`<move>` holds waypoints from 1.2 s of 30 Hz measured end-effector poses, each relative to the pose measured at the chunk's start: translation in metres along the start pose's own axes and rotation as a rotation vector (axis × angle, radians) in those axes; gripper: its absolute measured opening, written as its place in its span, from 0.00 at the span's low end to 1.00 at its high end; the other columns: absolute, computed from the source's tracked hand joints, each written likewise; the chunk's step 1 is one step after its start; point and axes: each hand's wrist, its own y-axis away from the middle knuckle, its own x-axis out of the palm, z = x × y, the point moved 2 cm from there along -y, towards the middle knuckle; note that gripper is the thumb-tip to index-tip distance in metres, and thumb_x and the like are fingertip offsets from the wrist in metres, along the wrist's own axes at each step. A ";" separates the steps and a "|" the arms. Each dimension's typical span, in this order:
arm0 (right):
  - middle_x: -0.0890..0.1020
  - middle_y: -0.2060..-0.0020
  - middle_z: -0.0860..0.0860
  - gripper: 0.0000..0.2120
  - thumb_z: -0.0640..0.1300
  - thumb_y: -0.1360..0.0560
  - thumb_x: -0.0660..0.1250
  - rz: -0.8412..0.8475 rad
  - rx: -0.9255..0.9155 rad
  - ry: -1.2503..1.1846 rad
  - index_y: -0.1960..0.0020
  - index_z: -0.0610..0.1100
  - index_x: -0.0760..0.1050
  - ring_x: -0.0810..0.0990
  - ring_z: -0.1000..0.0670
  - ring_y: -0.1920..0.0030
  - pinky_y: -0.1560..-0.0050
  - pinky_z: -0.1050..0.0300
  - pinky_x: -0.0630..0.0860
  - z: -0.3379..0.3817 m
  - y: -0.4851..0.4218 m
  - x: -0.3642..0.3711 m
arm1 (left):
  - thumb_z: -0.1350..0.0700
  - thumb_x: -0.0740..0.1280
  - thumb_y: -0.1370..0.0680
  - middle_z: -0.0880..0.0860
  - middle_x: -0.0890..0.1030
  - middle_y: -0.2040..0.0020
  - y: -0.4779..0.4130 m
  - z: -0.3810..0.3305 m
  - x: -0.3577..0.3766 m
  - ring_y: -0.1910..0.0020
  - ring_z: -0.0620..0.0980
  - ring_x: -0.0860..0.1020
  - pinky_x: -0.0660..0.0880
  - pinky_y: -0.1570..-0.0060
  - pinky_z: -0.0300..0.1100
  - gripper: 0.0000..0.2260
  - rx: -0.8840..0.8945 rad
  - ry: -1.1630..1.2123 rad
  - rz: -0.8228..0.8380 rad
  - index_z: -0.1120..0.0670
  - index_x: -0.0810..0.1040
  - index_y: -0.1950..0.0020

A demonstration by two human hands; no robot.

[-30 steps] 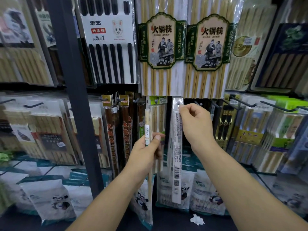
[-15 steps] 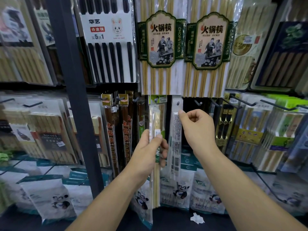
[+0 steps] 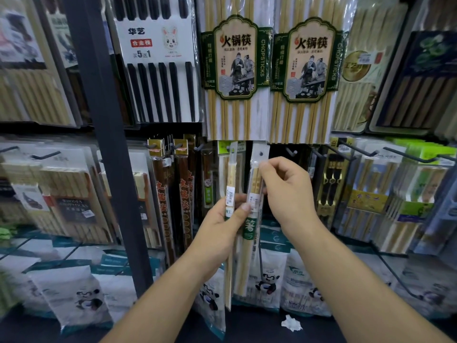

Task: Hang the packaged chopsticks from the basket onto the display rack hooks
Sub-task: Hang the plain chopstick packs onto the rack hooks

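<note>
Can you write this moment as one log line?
left hand: holds pack | right hand: pinches second pack near top | step: second pack up at hooks, not released

- Dark upright post [image 3: 103,144] runs top to bottom, slightly tilted.
- Right of the post, up high: a white card of black chopsticks [image 3: 158,70], then two green-labelled bamboo packs [image 3: 235,58] side by side.
- Left of the post: pale boxed sets [image 3: 37,95], blurred.
- Low on both sides of the post, panda-print bags [image 3: 74,293] in a row.
- Well right of the post's foot, a crumpled white scrap [image 3: 291,323] lies on the dark base shelf [image 3: 247,328].
</note>
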 end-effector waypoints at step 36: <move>0.72 0.74 0.49 0.22 0.51 0.17 0.64 -0.125 -0.020 -0.056 0.62 0.36 0.76 0.67 0.55 0.73 0.73 0.65 0.65 -0.009 -0.005 -0.002 | 0.57 0.62 0.14 0.43 0.76 0.65 0.000 -0.017 0.011 0.68 0.46 0.76 0.78 0.71 0.41 0.06 0.046 -0.129 -0.024 0.55 0.73 0.51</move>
